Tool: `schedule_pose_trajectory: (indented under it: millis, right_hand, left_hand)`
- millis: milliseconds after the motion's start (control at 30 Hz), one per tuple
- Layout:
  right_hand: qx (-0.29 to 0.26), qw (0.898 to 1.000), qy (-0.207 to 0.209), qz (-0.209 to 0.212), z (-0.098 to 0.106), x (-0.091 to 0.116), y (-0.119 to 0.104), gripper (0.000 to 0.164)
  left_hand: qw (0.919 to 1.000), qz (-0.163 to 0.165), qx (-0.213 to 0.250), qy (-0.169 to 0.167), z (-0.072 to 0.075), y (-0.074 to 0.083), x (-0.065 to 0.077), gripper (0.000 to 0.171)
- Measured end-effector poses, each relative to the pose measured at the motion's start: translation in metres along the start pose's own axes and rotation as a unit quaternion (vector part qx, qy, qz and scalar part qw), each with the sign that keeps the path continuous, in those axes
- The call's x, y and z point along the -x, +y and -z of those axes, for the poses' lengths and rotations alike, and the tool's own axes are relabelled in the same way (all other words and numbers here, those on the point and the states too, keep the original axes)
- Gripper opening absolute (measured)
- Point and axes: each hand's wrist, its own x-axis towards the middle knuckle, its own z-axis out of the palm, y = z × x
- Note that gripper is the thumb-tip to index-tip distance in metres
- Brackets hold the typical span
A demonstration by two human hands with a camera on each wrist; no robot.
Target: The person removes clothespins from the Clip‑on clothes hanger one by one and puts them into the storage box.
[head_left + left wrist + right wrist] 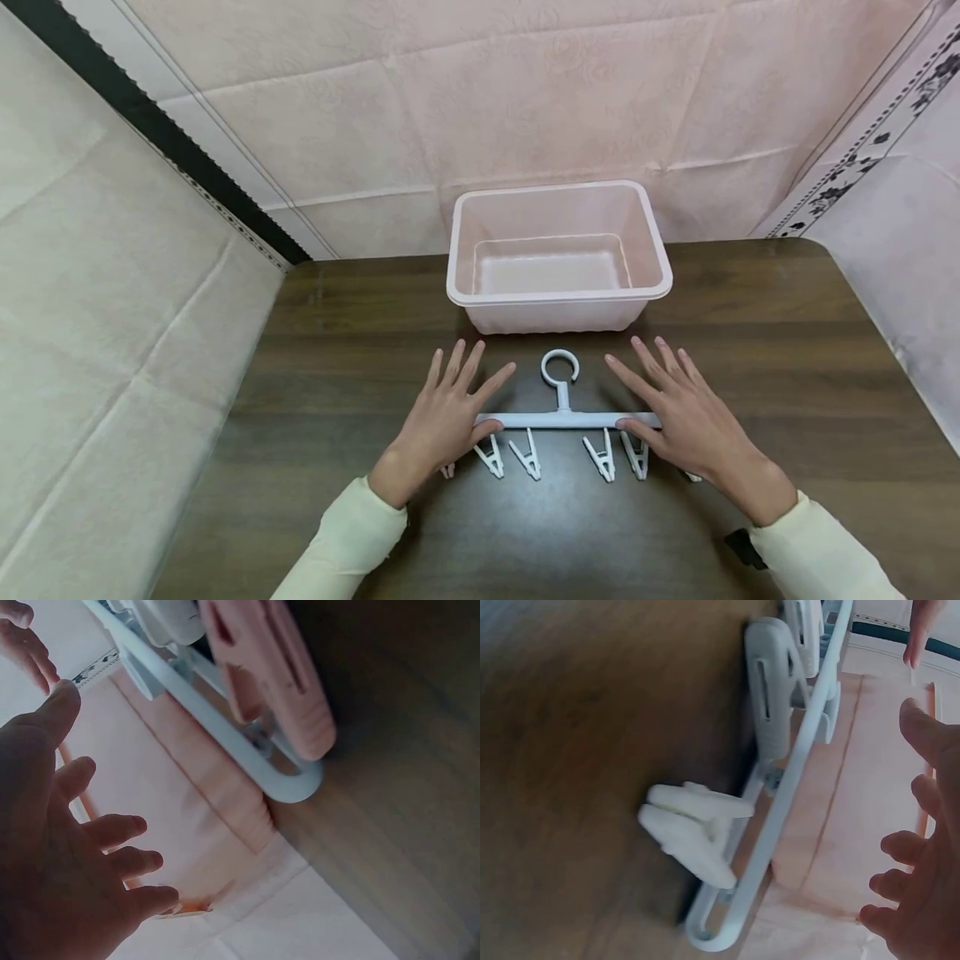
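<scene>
A pale blue-grey clip hanger [564, 419] lies on the table, its round hook pointing away from me. Several white clips [527, 455] hang off its bar on the near side, and a pink clip [289, 682] sits at its left end. My left hand [442, 417] is spread above the left part of the bar, fingers straight and apart. Over the right part, my right hand [693, 421] spreads the same way. Both hands hide the bar's ends in the head view. Nothing is held in either hand; the wrist views show the palms bare.
A pink plastic basin [558, 317] stands at the back edge of the dark wooden table [315, 467], just beyond the hanger. Pale patterned cloth [315, 125] hangs behind and at both sides of the table.
</scene>
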Motion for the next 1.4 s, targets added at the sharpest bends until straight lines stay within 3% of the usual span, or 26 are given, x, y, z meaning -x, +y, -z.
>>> schedule_pose_trajectory:
  millis: [567,833,1000,1200,1400]
  right_hand:
    - [-0.01,0.999,-0.02,0.024,-0.013,0.006,0.007,0.081]
    - [-0.017,0.998,0.029,0.049,-0.017,0.005,0.007,0.063]
    - [-0.024,0.999,0.021,0.042,-0.02,0.004,0.004,0.054]
    - [-0.026,0.999,0.001,0.023,-0.02,0.006,0.003,0.052]
    - [-0.022,1.0,-0.011,0.005,-0.02,0.006,0.002,0.047]
  left_hand:
    - [0.9951,-0.007,0.06,-0.079,-0.013,0.0,0.004,0.074]
    - [0.995,-0.02,0.053,-0.082,-0.016,-0.001,0.006,0.065]
    - [0.9932,-0.022,0.058,-0.099,-0.017,0.001,0.007,0.06]
    - [0.9957,-0.031,0.048,-0.073,-0.018,0.003,0.007,0.055]
    - [0.9955,-0.047,0.074,-0.035,-0.022,0.004,0.008,0.055]
